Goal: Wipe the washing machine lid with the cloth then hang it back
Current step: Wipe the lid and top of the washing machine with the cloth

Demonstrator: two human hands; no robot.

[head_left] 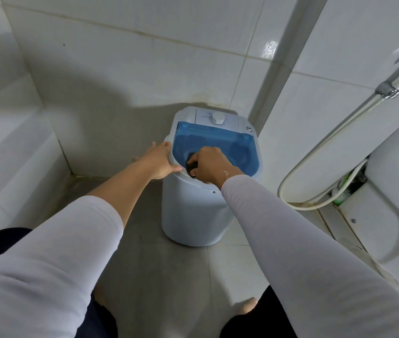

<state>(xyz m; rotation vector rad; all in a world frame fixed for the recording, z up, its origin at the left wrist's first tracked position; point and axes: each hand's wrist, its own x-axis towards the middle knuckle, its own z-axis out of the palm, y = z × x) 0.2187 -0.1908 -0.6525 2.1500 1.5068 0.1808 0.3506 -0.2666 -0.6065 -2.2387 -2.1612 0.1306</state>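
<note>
A small white washing machine stands on the floor in the corner, with a translucent blue lid and a white dial behind it. My right hand presses a dark cloth onto the lid's front left part, fingers closed over it. Only a small dark piece of the cloth shows under the hand. My left hand lies flat against the machine's left rim, thumb on top of the rim, holding nothing else.
White tiled walls close in at the back and left. A toilet stands to the right, with a spray hose looping down the wall beside it. My bare feet are on the grey tile floor in front of the machine.
</note>
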